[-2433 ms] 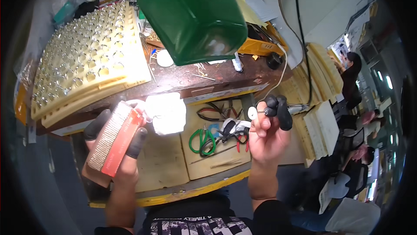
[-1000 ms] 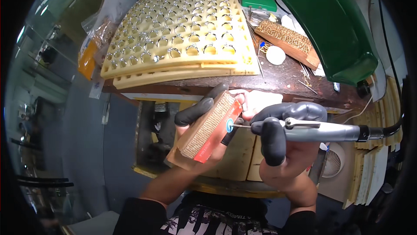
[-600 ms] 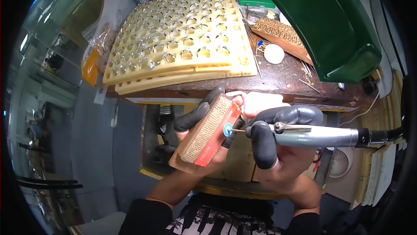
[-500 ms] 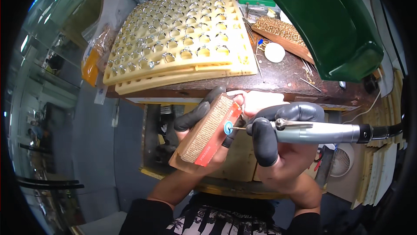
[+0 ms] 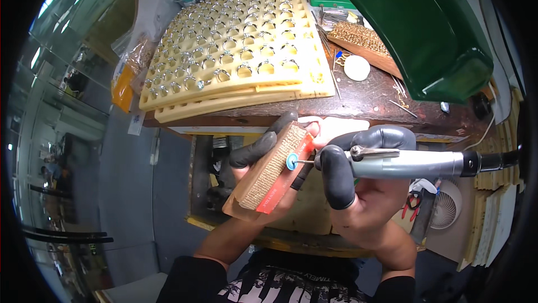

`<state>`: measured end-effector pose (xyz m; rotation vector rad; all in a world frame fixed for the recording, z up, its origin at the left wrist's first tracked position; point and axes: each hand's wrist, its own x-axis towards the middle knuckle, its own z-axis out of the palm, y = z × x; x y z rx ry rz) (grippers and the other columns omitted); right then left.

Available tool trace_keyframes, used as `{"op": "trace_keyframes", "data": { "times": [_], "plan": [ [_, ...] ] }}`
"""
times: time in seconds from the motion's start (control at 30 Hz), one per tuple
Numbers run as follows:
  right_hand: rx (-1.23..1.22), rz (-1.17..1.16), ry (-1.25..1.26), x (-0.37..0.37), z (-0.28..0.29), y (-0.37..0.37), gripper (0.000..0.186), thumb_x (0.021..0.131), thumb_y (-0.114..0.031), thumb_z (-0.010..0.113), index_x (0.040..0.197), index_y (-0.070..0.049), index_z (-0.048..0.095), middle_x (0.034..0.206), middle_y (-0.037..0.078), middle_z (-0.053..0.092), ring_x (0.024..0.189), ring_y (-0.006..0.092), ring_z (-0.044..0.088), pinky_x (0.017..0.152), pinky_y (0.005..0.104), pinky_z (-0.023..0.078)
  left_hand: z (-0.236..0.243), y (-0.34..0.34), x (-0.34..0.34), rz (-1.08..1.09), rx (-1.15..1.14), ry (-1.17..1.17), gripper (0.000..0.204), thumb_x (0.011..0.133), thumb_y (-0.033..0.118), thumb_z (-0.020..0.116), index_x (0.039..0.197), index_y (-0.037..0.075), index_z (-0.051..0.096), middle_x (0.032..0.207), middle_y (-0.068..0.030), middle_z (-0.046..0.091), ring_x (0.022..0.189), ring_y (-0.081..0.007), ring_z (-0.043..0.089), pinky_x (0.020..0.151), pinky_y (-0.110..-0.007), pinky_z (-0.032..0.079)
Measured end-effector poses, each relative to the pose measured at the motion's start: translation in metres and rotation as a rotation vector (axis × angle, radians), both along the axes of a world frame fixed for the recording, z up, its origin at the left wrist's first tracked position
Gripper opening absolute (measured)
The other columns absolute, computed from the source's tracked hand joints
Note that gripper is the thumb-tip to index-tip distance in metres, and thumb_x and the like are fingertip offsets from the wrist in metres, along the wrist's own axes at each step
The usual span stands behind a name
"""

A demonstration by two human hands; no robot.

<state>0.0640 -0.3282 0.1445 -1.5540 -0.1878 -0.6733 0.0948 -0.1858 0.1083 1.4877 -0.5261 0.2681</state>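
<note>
My left hand (image 5: 255,151), in black finger covers, is closed round a wooden block (image 5: 238,210). The block carries a dense gold-coloured textured strip (image 5: 269,174) and a red strip (image 5: 280,191) along its side. My right hand (image 5: 358,174) grips a silver rotary handpiece (image 5: 414,164) like a pen, with black covers on its fingers. From the handpiece's tip a thin shaft carries a small blue disc (image 5: 292,161), which lies over the border of the gold and red strips. Whether the disc touches the block I cannot tell.
On the dark bench (image 5: 358,101) stands a cream ring tray (image 5: 235,87) full of silver-coloured rings. Right of it are a white round piece (image 5: 357,68) and a wooden block with gold pieces (image 5: 364,42). A large green lamp hood (image 5: 426,39) overhangs the right side.
The blue disc has shifted slightly left and up, from the red strip toward the gold one. The block has moved slightly right in the picture. Both hands keep their hold.
</note>
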Motion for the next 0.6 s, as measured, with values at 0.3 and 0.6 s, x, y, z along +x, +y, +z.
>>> {"op": "trace_keyframes", "data": {
  "times": [0.3,0.6],
  "plan": [
    [-0.009,-0.021,-0.057,0.002,-0.001,0.002,0.015,0.078,-0.005,0.081,0.083,-0.001,0.067,0.096,0.009,0.058,0.076,0.016,0.06,0.064,0.0284,0.048,0.001,0.0,-0.003,-0.139,-0.297,0.2,0.034,0.094,0.0,0.06,0.128,-0.005,0.055,0.129,-0.0194,0.063,0.118,-0.0235,0.063,0.103,-0.039,0.05],
    [-0.113,0.086,-0.043,-0.013,0.006,-0.033,0.009,0.081,-0.002,0.074,0.086,0.0,0.067,0.089,0.01,0.067,0.077,0.016,0.063,0.068,0.029,0.049,-0.013,0.001,0.0,-0.168,-0.197,-0.169,0.055,0.09,-0.001,0.062,0.142,-0.001,0.041,0.136,-0.0215,0.057,0.122,-0.0306,0.059,0.106,-0.041,0.047]
  ]
}}
